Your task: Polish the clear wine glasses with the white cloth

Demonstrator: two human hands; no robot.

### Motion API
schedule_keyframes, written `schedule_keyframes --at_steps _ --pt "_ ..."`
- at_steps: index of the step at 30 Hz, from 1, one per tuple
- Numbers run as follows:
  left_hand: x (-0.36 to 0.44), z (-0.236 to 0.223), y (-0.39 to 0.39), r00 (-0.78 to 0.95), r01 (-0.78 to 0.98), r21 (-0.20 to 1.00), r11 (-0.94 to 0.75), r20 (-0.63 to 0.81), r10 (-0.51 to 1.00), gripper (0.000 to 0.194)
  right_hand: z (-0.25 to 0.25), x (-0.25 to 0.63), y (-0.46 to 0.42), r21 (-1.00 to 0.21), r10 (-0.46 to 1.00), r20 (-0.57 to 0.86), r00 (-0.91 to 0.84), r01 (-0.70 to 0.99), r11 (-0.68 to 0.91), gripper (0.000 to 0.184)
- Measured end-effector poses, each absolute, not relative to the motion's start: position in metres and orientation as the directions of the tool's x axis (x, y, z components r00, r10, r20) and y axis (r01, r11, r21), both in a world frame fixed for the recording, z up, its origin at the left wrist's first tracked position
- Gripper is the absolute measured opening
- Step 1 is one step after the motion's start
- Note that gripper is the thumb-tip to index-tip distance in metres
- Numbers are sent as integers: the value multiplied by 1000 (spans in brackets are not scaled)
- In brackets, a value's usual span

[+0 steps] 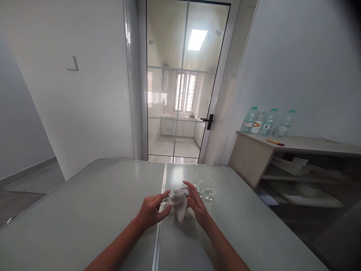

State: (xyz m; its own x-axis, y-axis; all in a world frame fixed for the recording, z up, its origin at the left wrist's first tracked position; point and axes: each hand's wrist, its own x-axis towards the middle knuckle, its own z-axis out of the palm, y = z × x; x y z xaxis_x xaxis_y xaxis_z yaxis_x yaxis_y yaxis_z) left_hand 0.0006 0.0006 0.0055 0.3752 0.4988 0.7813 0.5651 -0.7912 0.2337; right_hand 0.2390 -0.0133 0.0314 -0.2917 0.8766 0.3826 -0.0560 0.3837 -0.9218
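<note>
Over the middle of the table, my left hand (150,212) grips a small clear stemmed glass (166,200) between thumb and fingers. Its far end goes into a crumpled white cloth (180,206), which hides much of the bowl. The fingers of my right hand (199,208) are curled around the cloth from the other side, and a loose corner hangs down below. Just beyond my right hand several clear stemmed glasses (210,196) stand on the table, partly covered by that hand.
The grey-green table (98,210) has a metal seam (156,241) down its middle. At the right is a wooden shelf unit (254,158) with several plastic bottles (269,121) and a yellow-orange pen-like thing (275,142) on top. A glazed door (186,86) stands behind the table.
</note>
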Motion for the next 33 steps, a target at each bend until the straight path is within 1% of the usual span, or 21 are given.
schedule_keyframes --at_steps 3,5,7,11,13,15,17,21,22,24,26,28,29,31,33 --pt "3 3 -1 435 575 131 -807 786 438 59 29 235 -14 -921 850 360 -384 2 390 63" --pt "4 1 0 473 571 87 -816 778 414 59 28 232 -14 -917 836 344 -428 41 398 64" --pt "6 -1 2 478 573 92 -815 770 422 58 29 231 -14 -922 842 339 -419 29 386 62" --pt "9 -5 6 408 580 210 -787 761 504 55 33 235 -13 -936 892 347 -290 -43 350 51" --pt "11 -5 5 389 570 234 -788 767 509 55 34 238 -11 -934 909 356 -215 -64 351 46" --pt "11 -5 4 394 560 209 -802 784 480 54 34 240 -10 -935 923 354 -152 -80 345 43" --pt "11 -4 4 407 559 168 -812 798 445 53 33 240 -9 -944 935 327 -136 -91 317 45" --pt "12 -6 5 438 547 129 -827 799 413 52 35 237 -13 -955 922 296 -250 -59 290 51" --pt "12 -7 5 443 535 140 -833 793 418 52 36 237 -15 -955 912 294 -287 -54 291 53" --pt "14 -10 6 437 506 207 -837 776 456 53 37 237 -17 -957 892 287 -349 -71 280 54" --pt "15 -12 6 404 475 317 -821 750 523 53 37 238 -17 -955 877 295 -379 -113 273 52" --pt "17 -13 6 371 438 424 -793 718 589 53 34 239 -14 -944 863 330 -383 -127 305 49" --pt "18 -13 5 360 420 464 -780 703 613 54 32 240 -13 -934 853 355 -383 -103 342 47" --pt "18 -11 5 347 387 522 -760 681 645 54 27 242 -10 -890 820 414 -395 11 455 42" --pt "18 -8 5 340 343 586 -734 651 679 52 23 244 -8 -800 770 480 -419 150 581 39"
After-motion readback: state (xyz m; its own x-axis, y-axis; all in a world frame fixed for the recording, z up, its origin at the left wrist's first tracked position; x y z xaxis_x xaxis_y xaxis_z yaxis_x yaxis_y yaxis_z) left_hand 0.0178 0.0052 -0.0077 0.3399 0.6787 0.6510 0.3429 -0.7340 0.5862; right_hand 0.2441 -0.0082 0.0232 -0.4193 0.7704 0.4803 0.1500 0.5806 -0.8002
